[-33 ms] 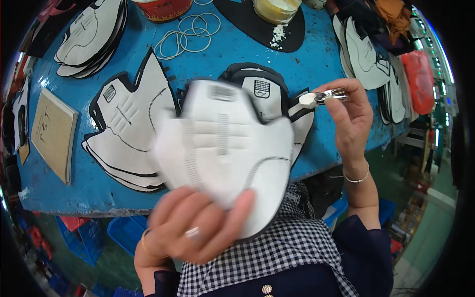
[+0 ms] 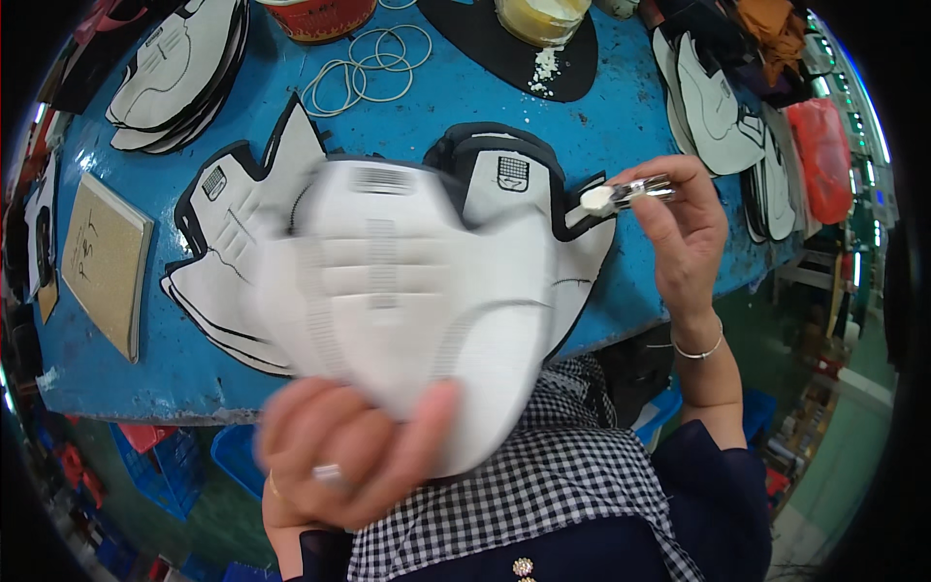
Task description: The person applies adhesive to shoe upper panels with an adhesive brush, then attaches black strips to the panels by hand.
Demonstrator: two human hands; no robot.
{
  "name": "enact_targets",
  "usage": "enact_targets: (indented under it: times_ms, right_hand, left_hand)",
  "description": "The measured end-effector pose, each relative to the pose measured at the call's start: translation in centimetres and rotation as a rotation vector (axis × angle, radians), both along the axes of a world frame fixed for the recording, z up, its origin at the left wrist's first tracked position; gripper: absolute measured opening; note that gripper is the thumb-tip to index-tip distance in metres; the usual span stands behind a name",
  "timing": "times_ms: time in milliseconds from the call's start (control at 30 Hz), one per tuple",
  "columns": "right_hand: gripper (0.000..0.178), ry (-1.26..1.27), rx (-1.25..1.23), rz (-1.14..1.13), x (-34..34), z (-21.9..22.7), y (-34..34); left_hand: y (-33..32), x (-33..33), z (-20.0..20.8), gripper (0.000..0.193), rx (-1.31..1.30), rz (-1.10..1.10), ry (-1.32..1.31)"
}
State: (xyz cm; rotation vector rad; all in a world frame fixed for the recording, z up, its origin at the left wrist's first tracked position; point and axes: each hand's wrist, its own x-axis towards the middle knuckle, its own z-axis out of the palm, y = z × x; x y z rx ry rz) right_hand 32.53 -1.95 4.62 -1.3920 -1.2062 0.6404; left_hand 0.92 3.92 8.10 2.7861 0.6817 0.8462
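Observation:
My left hand (image 2: 344, 451) grips the lower edge of a white stitched shoe upper (image 2: 441, 281), thumb on top. Motion blurs both the hand and the piece, which is held up over the table's near edge. Between the thumb and fingers of my right hand (image 2: 690, 228) is a shiny metal clip (image 2: 648, 187) with a white lump (image 2: 596, 201) at its end. Partly hidden behind the held piece, a black-edged white upper (image 2: 504, 194) lies on the table. More such uppers (image 2: 218, 281) are stacked to the left.
Across the blue table (image 2: 388, 131) stand a red tub (image 2: 320, 21) and a yellowish tub (image 2: 545, 19) with white crumbs spilled beside it. Pale elastic loops (image 2: 364, 73), a tan notebook (image 2: 107, 262) and further stacks of uppers (image 2: 179, 73) lie around. Blue crates (image 2: 160, 475) sit below.
My left hand has shifted left with the shoe upper, which now covers more of the left stack. My right hand has drifted very slightly left with the clip.

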Motion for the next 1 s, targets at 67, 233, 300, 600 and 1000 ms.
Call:
enact_targets:
  times_ms: [67, 233, 300, 600, 1000]
  right_hand:
    - [0.018, -0.052, -0.041, 0.031, -0.4, -0.1, 0.0]
    - [0.02, -0.364, -0.156, 0.115, -2.2, -0.5, 0.3]
    - [0.021, -0.384, -0.102, 0.137, -3.0, -0.9, 0.6]
    - [0.023, -0.792, 0.06, 0.068, -2.8, -1.6, 3.3]
    - [0.022, -0.674, 0.037, 0.192, -1.1, 0.6, 3.0]
  left_hand:
    - [0.7, -2.4, -0.4, 0.043, 0.048, 0.238, -0.02]
    - [3.1, -2.5, -2.9, 0.039, -0.137, 0.171, 0.131]
    - [1.6, -0.5, -3.7, 0.045, -0.344, -0.074, 0.071]
    - [-1.3, 3.5, -6.0, 0.048, -0.239, -0.293, 0.108]
    - [0.0, 3.5, -3.4, 0.028, -0.228, -0.384, 0.213]
